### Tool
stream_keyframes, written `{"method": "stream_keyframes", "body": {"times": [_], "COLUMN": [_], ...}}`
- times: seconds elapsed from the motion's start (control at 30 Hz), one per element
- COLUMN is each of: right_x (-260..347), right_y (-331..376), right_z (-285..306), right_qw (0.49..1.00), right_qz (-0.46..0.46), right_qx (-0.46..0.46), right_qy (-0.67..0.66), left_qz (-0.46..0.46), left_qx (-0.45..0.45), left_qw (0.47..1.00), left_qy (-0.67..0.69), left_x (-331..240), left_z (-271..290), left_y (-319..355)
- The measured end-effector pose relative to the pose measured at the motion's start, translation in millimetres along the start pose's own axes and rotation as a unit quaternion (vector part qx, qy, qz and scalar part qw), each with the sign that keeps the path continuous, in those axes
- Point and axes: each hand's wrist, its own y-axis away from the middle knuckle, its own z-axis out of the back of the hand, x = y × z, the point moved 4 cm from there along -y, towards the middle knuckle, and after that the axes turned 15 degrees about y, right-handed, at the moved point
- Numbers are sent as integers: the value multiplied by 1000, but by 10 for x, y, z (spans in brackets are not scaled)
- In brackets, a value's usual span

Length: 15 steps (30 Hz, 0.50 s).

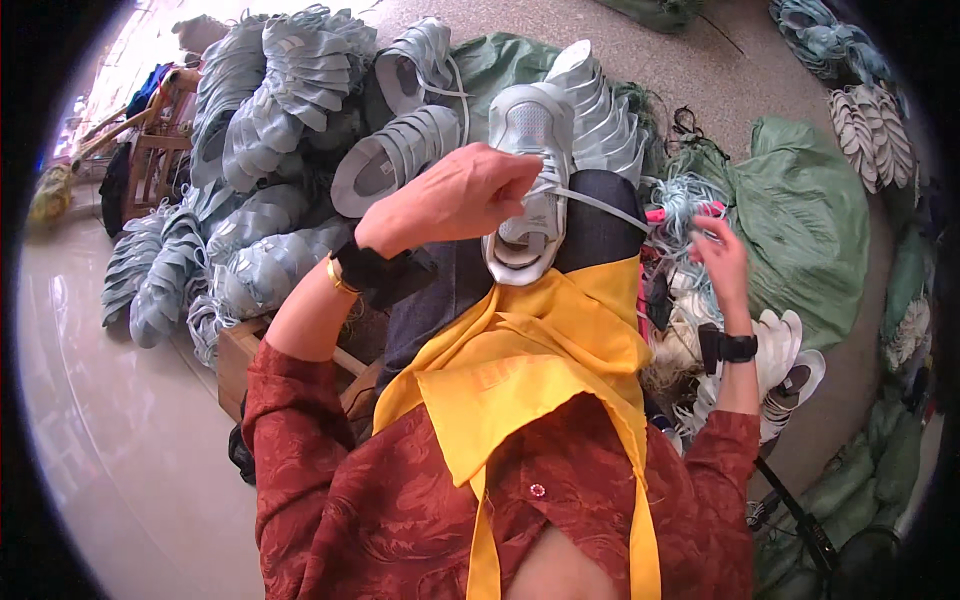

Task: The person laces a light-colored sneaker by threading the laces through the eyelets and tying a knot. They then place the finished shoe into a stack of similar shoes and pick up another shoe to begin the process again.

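Observation:
A pale grey-blue shoe upper (535, 110) on a white sole lies lengthwise across my lap, its heel opening toward me. My left hand (450, 200) is closed over the shoe's lacing, with fingers pinched at the shoelace; the fingertips are partly hidden. From the lacing a flat pale lace (605, 208) stretches to the right over my dark trouser leg. Off to the right, my right hand (722, 260) is raised, its fingers bent but apart, near a tangle of light blue laces (690, 205). Nothing shows clearly in it.
Stacks of nested pale uppers (290, 90) crowd the left, with more uppers (400, 150) beside my knee. Another stack (605, 120) stands behind the shoe. At right lie a green sack (800, 230) and white shoe parts (785, 360). A wooden stool (240, 360) is at lower left.

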Motion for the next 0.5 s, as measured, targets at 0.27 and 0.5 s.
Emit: {"method": "stream_keyframes", "body": {"times": [0.27, 0.5], "right_x": [1610, 2132], "right_y": [-176, -285], "right_z": [-932, -1525], "right_qw": [976, 936], "right_qz": [150, 209], "right_qx": [145, 279], "right_qy": [-59, -49], "left_qz": [155, 103], "left_qx": [-104, -220], "left_qw": [966, 955], "left_qy": [-178, 168], "left_x": [85, -57], "left_z": [-69, 12], "left_y": [163, 206]}}
